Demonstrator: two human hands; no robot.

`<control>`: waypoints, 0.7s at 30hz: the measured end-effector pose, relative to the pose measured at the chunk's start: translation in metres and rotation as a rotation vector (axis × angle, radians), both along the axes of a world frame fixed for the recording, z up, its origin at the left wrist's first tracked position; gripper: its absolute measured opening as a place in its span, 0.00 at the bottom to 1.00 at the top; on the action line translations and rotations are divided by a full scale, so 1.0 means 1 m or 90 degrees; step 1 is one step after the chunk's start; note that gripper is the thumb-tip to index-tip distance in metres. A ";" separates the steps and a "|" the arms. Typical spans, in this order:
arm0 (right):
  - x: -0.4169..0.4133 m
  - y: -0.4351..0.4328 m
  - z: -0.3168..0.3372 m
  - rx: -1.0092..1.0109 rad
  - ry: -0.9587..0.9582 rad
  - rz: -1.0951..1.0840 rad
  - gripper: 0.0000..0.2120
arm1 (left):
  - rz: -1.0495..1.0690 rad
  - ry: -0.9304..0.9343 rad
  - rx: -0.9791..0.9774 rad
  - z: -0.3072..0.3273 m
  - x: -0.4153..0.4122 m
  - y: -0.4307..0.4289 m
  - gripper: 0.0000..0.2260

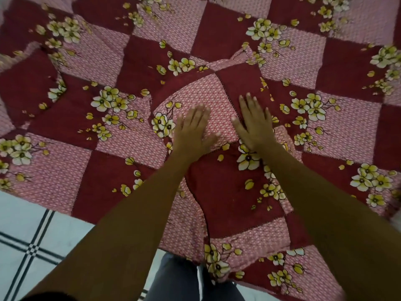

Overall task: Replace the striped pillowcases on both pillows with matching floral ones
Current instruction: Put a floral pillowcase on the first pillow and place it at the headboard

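1. Most of the frame is filled by a bed sheet (pixel 347 61) printed in maroon and pink squares, with clusters of yellow-white blossoms scattered across it.
2. At the upper left edge of the frame, a raised, cushion-like shape (pixel 28 72) in the same print is seen lying on the sheet. Whether it is a pillow cannot be told for certain.
3. In the lower left corner, a white tiled floor (pixel 32 235) crossed by dark lines is visible beside the bed.
4. At the bottom centre, grey trousers (pixel 180 279) are seen against the near edge of the bed.
5. In the centre of the frame, a pillow in a floral pillowcase (pixel 227 192) is laid on the sheet. Its print matches the sheet, so its outline is shown mainly by the curved seams and the broken pattern.
6. The left hand (pixel 193 129) is laid flat on the pink upper part of the pillow, palm down with the fingers straight and together. Nothing is gripped.
7. Just to its right, the right hand (pixel 253 124) is likewise spread flat on the pillow, its fingers extended onto a maroon patch. Nothing is held by it either, and the two hands are kept slightly apart.
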State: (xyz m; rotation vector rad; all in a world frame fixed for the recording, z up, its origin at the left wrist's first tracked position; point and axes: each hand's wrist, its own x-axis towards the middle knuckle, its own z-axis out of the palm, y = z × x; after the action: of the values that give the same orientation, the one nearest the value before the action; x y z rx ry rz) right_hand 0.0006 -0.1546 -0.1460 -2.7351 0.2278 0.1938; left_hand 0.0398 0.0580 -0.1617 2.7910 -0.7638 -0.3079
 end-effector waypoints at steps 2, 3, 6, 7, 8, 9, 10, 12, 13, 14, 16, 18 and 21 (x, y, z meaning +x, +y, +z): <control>0.005 0.000 -0.008 -0.010 0.008 -0.026 0.32 | 0.031 0.030 0.010 -0.006 0.019 0.008 0.37; 0.005 0.001 -0.009 -0.011 0.005 -0.052 0.33 | 0.055 0.038 0.012 -0.008 0.028 0.011 0.38; 0.005 0.004 -0.003 0.023 0.023 -0.174 0.35 | 0.186 0.103 0.026 -0.004 0.046 0.022 0.40; 0.005 0.003 0.000 0.041 0.041 -0.232 0.36 | 0.245 0.146 0.026 -0.001 0.049 0.027 0.41; 0.002 -0.003 0.001 0.062 0.047 -0.295 0.36 | 0.307 0.170 0.020 0.003 0.049 0.033 0.42; -0.003 -0.008 0.008 0.087 0.036 -0.355 0.37 | 0.359 0.180 0.007 0.009 0.044 0.037 0.41; -0.010 -0.015 0.011 0.117 0.018 -0.399 0.38 | 0.399 0.170 -0.021 0.016 0.036 0.040 0.40; -0.033 -0.029 0.020 0.183 -0.001 -0.407 0.35 | 0.453 0.151 -0.112 0.028 0.004 0.044 0.37; -0.048 -0.037 0.021 0.202 0.018 -0.379 0.32 | 0.478 0.181 -0.155 0.029 -0.016 0.044 0.38; -0.063 -0.041 0.023 0.215 0.055 -0.353 0.30 | 0.507 0.249 -0.203 0.028 -0.037 0.045 0.40; -0.089 -0.049 0.021 0.250 0.161 -0.370 0.31 | 0.575 0.419 -0.330 0.024 -0.073 0.044 0.44; -0.105 -0.054 0.022 0.322 0.228 -0.463 0.34 | 0.632 0.590 -0.442 0.027 -0.092 0.038 0.40; -0.112 -0.059 0.025 0.429 0.222 -0.508 0.33 | 0.630 0.679 -0.522 0.029 -0.097 0.030 0.33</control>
State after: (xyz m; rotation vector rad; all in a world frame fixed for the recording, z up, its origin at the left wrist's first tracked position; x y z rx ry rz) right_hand -0.1109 -0.2138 -0.1212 -1.7647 1.0909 0.4201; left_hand -0.0577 0.0875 -0.1329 1.5390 0.6047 -0.8741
